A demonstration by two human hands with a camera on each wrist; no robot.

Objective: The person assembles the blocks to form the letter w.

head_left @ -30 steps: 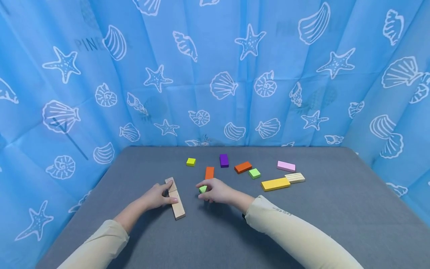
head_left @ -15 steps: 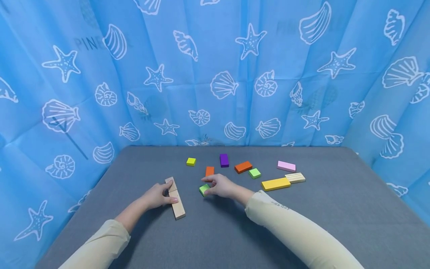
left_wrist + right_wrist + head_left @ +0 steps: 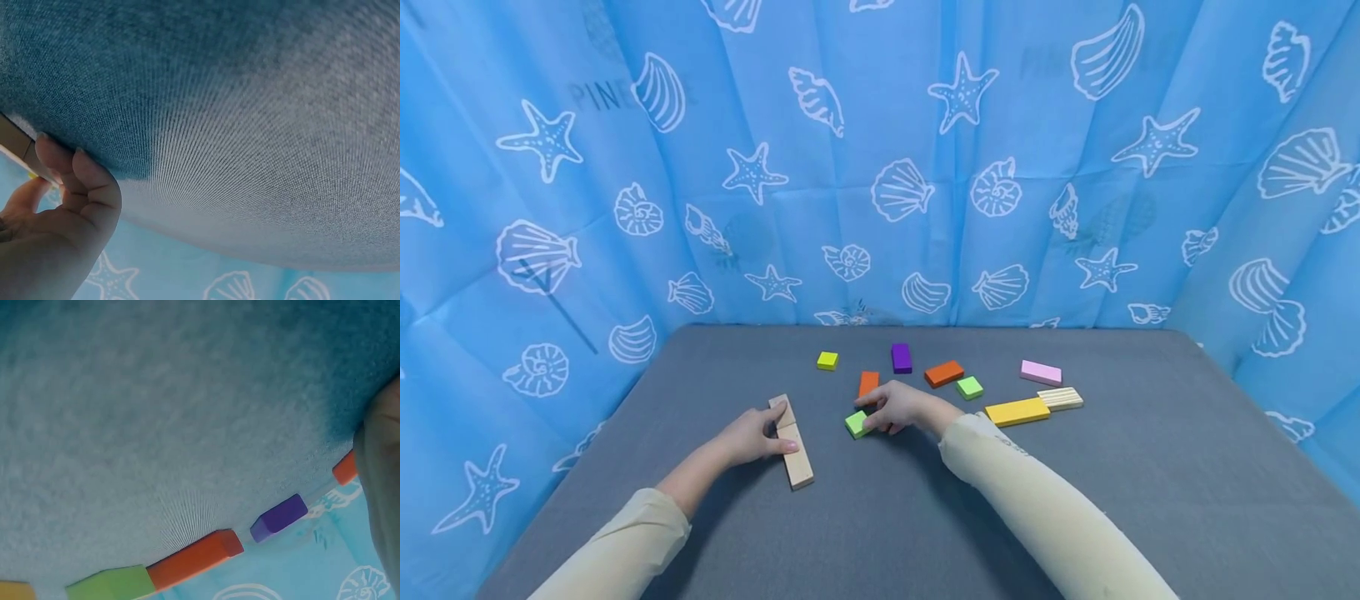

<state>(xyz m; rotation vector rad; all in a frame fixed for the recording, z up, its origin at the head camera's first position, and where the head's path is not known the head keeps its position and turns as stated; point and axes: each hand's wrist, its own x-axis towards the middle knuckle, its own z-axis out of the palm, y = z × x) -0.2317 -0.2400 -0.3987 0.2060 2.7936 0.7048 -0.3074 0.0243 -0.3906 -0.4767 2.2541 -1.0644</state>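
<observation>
My left hand (image 3: 751, 435) grips two plain wooden blocks (image 3: 801, 465) laid end to end, with the index finger on the shorter far one and the thumb on the longer near one. In the left wrist view, bent fingers (image 3: 90, 172) lie against the wood edge. My right hand (image 3: 904, 408) is at a light-green block (image 3: 856, 424), the thumb at its right side. Its index fingertip hovers by or touches the near end of an orange block (image 3: 868, 382); whether it pinches anything is unclear. The right wrist view shows only the hand's edge (image 3: 386, 462).
Farther back on the grey table (image 3: 1112, 500) lie yellow-green (image 3: 827, 361), purple (image 3: 902, 358), second orange (image 3: 943, 373) and second green (image 3: 969, 387) blocks. To the right are a pink block (image 3: 1041, 372), a yellow block (image 3: 1017, 412) and a ridged wooden piece (image 3: 1061, 398). A blue curtain (image 3: 895, 250) surrounds the table.
My right hand has drawn back to the right, baring more of the light-green block, and its fingers have shifted over that block's far right side. The left hand stays put.
</observation>
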